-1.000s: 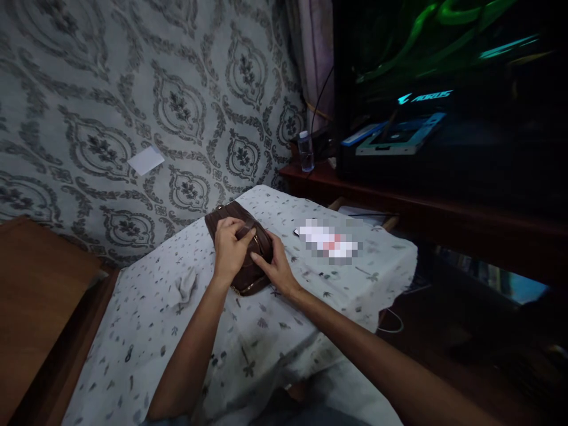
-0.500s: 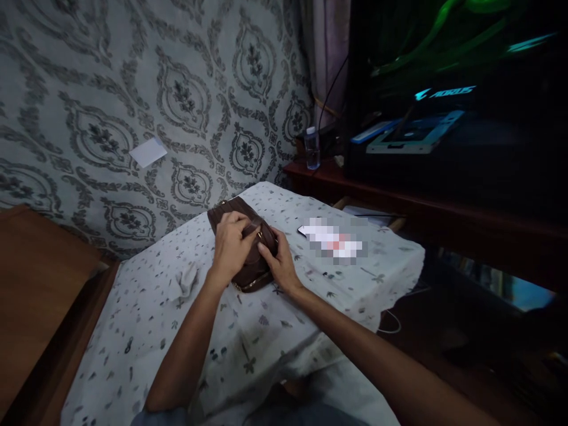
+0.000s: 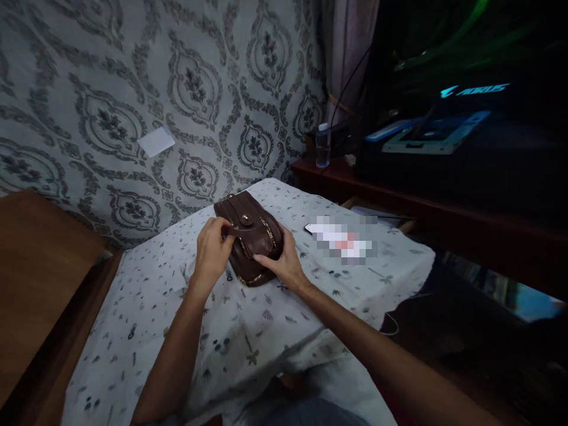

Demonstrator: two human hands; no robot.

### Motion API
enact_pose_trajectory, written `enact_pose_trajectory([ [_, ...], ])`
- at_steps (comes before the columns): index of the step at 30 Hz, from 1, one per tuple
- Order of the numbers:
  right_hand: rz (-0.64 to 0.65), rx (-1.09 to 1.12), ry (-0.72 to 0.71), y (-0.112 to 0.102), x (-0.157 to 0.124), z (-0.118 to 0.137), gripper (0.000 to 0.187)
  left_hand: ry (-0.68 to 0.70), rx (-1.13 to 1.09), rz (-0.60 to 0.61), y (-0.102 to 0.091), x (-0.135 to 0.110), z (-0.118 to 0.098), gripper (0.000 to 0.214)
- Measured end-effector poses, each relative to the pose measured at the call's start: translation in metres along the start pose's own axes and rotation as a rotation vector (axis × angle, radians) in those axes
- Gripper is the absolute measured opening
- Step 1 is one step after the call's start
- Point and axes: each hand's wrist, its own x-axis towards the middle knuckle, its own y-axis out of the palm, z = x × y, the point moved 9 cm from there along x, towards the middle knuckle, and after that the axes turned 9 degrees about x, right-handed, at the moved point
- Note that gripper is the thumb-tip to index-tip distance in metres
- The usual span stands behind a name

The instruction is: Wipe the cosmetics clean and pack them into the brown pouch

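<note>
A brown leather handbag (image 3: pixel 252 204) with gold-coloured trim and a round metal stud on its strap tab lies on the patterned tablecloth (image 3: pixel 302 313). At its left side my left hand (image 3: pixel 212 248) pinches a strap or flap edge between thumb and fingers. My right hand (image 3: pixel 286 260) grips the right side of the bag, thumb on top and fingers partly hidden behind it. A phone (image 3: pixel 339 236), blurred out by pixelation, rests on the cloth to the right of the bag.
On the dark red desk (image 3: pixel 319 176) stands a clear bottle (image 3: pixel 323 145), beside a large dark screen (image 3: pixel 506 136). A white card (image 3: pixel 156 142) is on the patterned wall. A wooden board (image 3: pixel 39 266) borders the table's left side.
My left hand has moved off the bag's top to its left edge, uncovering the stud and tab. My right hand keeps its hold. The whole view has shifted slightly.
</note>
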Motion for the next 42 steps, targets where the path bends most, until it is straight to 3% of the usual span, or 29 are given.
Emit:
enact_pose_trajectory([
  [16,0.02,-0.019,-0.051,0.0,0.001,0.0,0.093,0.085,-0.111,0.051,-0.004,-0.011,-0.012,0.017],
  [29,0.046,-0.038,-0.038,0.001,-0.002,0.006,0.096,0.267,0.172,0.122,-0.005,-0.025,-0.032,0.013],
  [39,0.06,-0.078,-0.018,0.001,-0.002,0.004,0.095,0.125,0.16,0.017,0.014,-0.027,-0.007,0.012],
  [42,0.063,-0.104,-0.025,0.001,-0.001,0.002,0.095,0.061,0.065,-0.01,0.014,-0.029,0.0,0.015],
])
